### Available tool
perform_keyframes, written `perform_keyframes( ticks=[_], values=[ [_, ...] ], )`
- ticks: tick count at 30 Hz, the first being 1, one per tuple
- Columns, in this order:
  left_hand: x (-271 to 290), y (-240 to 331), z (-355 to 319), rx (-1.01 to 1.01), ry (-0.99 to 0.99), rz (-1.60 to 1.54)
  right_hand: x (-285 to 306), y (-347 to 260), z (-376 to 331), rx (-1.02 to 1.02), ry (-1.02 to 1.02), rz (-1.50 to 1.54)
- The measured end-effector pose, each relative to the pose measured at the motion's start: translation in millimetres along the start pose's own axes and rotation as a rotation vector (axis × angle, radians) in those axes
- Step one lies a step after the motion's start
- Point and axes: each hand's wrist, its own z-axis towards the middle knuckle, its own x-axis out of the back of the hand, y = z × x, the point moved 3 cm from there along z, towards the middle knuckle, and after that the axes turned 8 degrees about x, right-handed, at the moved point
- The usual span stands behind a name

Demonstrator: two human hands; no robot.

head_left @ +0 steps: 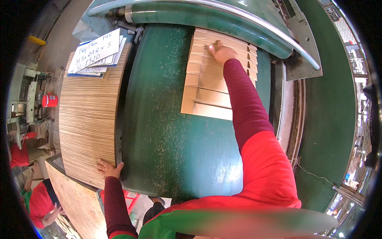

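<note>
A row of overlapping tan cardboard sheets (213, 83), with folded edges, lies on the green conveyor belt (171, 139). My right hand (223, 53) rests on top of the sheets near the far end of the row. Its thumb and forefinger are apart, and nothing is gripped between them. At the left, my left hand (110, 169) lies with spread fingers on the near right corner of a wood-grain board (89, 107). That hand holds nothing.
A green roller (207, 24) and a curved metal bar (254, 20) cross the belt's far end. Handwritten paper cards (97, 51) lie on the board's far end. Beyond the board's near left, another person (41, 201) stands by a plywood top (75, 199).
</note>
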Motion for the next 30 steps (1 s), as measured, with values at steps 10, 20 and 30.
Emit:
perform_keyframes(
  ticks=[10,20,30],
  values=[
    [1,3,-6,0.018,-0.039,-0.065,8,8,23,0.14,-0.067,-0.138],
    [16,12,-19,0.023,-0.111,-0.038,-22,39,89,0.033,0.114,-0.049],
    [21,15,-29,0.024,-0.203,0.007,-25,56,121,0.262,0.285,0.133]
  ],
)
